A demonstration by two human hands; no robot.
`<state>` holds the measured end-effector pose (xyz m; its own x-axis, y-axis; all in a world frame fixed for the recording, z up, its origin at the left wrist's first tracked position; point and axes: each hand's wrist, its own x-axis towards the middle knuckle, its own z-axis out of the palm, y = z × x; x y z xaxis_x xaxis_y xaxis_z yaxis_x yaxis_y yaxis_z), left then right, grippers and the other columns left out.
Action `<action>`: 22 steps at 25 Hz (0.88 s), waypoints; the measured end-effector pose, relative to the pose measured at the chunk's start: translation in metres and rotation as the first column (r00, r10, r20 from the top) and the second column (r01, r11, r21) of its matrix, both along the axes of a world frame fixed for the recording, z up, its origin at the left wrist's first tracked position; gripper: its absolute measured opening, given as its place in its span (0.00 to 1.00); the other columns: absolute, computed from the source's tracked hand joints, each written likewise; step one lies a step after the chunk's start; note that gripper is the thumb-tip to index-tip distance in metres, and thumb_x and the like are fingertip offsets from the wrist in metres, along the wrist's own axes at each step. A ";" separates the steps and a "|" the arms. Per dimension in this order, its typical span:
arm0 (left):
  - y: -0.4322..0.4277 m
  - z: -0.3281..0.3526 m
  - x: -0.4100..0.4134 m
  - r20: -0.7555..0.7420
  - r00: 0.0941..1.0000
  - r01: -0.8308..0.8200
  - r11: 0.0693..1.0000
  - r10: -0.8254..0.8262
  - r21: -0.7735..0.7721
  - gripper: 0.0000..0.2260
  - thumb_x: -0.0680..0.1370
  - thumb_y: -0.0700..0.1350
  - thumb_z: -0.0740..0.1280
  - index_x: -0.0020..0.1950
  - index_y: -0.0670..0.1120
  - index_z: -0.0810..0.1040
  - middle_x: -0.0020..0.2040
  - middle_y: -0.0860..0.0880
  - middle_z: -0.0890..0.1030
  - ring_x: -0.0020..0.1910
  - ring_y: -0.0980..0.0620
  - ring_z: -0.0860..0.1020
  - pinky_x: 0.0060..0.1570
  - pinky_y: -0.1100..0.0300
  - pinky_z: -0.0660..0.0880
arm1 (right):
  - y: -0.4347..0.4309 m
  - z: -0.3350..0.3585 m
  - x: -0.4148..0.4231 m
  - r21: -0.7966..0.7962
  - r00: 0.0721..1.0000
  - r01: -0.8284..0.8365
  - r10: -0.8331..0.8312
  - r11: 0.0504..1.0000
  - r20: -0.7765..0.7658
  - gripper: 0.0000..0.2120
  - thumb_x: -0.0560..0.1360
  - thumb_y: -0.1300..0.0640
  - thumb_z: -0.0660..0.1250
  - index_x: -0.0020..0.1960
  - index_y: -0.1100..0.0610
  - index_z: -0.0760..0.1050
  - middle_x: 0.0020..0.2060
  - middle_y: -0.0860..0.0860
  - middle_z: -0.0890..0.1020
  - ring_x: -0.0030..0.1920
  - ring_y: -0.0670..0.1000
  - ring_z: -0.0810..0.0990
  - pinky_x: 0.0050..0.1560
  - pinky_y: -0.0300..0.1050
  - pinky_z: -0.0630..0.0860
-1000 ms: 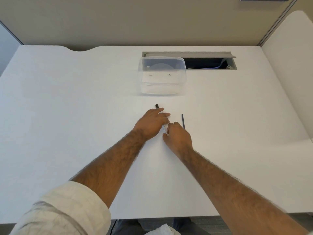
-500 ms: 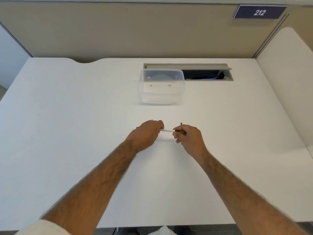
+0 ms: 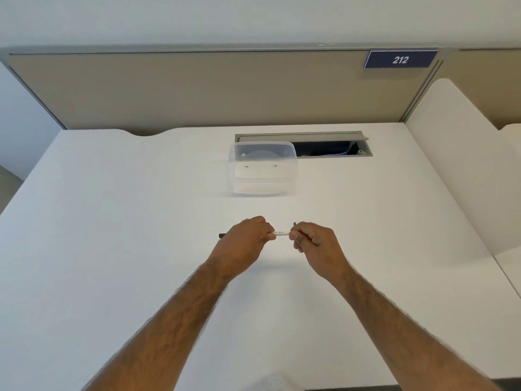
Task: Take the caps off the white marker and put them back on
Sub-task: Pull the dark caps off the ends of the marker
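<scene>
The thin white marker is held level above the white desk, stretched between both hands. My left hand is closed around its left part, and a dark end sticks out past the left side of that hand. My right hand is closed around the right end. A short dark tip pokes up above my right fingers; whether it is a cap or another pen I cannot tell. Only a short white stretch with small print shows between the hands.
A clear plastic container stands on the desk beyond my hands. Behind it is an open cable slot in the desk. A beige partition with a "212" sign rises at the back, and a white divider stands on the right.
Both hands picked the marker up off the desk and turned it level between them. The dark pieces that lay on the desk are now in the hands. The view tilted upward.
</scene>
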<state>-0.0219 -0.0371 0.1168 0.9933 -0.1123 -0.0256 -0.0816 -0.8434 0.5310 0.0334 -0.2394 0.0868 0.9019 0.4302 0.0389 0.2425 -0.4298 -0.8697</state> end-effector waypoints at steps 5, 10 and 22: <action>0.005 0.004 0.001 -0.079 0.996 0.047 0.999 -0.048 -0.006 0.13 0.86 0.52 0.58 0.60 0.50 0.80 0.47 0.51 0.76 0.46 0.51 0.74 0.42 0.56 0.70 | 0.000 0.008 -0.001 0.000 0.995 -0.024 0.023 1.000 0.101 0.09 0.80 0.63 0.66 0.42 0.57 0.80 0.32 0.45 0.79 0.34 0.46 0.77 0.38 0.43 0.76; 0.008 0.013 0.013 -0.087 0.992 0.085 0.994 -0.091 -0.066 0.10 0.85 0.43 0.62 0.55 0.43 0.82 0.47 0.48 0.79 0.46 0.49 0.74 0.48 0.54 0.72 | 0.003 0.013 -0.002 -0.004 0.995 -0.026 0.026 1.000 0.098 0.09 0.80 0.64 0.66 0.42 0.57 0.80 0.32 0.48 0.80 0.34 0.45 0.75 0.38 0.44 0.75; 0.012 0.014 0.013 -0.076 0.996 0.035 0.997 -0.041 -0.068 0.09 0.83 0.48 0.64 0.51 0.48 0.83 0.47 0.55 0.73 0.44 0.53 0.75 0.48 0.46 0.77 | 0.003 0.014 -0.003 0.036 0.999 -0.020 0.019 0.999 0.044 0.10 0.81 0.63 0.65 0.42 0.55 0.79 0.32 0.47 0.80 0.33 0.44 0.76 0.37 0.36 0.72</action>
